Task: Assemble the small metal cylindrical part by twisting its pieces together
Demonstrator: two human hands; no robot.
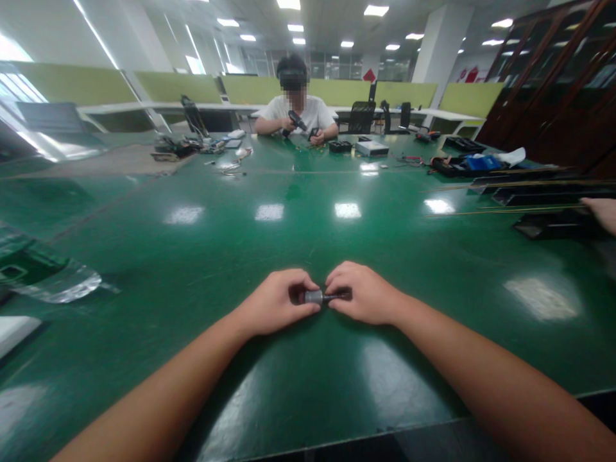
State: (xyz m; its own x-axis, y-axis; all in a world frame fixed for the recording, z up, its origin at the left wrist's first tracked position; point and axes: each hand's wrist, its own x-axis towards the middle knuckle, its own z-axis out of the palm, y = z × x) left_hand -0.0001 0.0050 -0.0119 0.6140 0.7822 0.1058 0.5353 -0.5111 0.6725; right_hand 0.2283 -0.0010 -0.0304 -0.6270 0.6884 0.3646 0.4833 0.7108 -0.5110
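Observation:
My left hand (276, 300) and my right hand (362, 294) meet low over the green table (308, 237), fingers curled. Between them is a small grey cylindrical part (314, 296) with a dark piece (337, 296) sticking out to its right. The left fingers pinch the grey cylinder; the right fingers close on the dark piece. Both forearms stretch in from the near edge of the table.
A person in a white shirt (296, 112) sits across the table holding a dark power tool (297, 120). Clear plastic bags (45, 273) lie at left. Black trays and long rods (539, 186) lie at right, with another person's hand (601, 212) at the right edge.

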